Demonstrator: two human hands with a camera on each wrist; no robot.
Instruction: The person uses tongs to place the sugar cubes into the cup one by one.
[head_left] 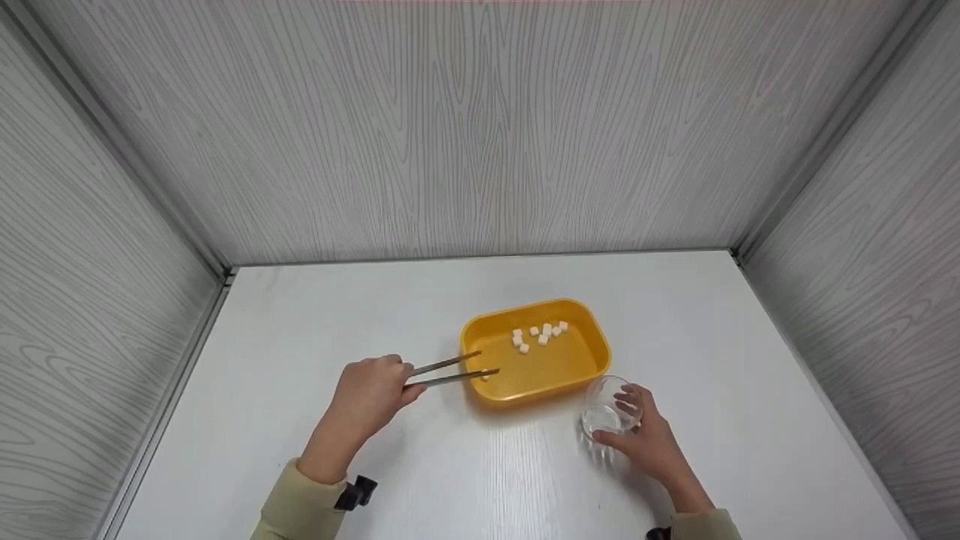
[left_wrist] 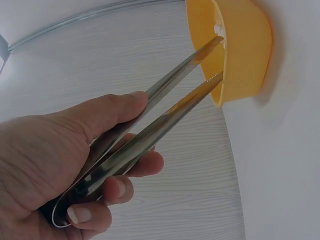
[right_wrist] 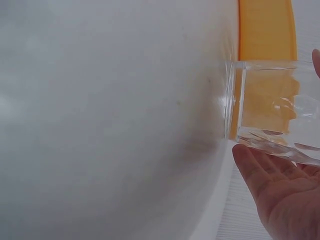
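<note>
My left hand (head_left: 373, 394) grips metal tongs (left_wrist: 150, 117), their two arms spread apart. The tong tips reach over the left rim of a yellow tray (head_left: 585, 319). Several small white cubes (head_left: 543, 340) lie inside, mostly toward its far side. A small whitish piece (head_left: 484, 376) shows beside the nearer tip; its shape is hard to make out. My right hand (head_left: 646, 437) holds a clear drinking glass (head_left: 606, 418) with thumb and fingers on opposite sides. The glass is by the tray's near right corner, its base at the tabletop in the right wrist view.
A white tabletop (head_left: 315, 315) carries the tray and glass. Pale wood-grain panels (head_left: 465, 135) rise behind it and at both sides. Dark straps or mounts (head_left: 356, 493) sit at the wrists by the light sleeves.
</note>
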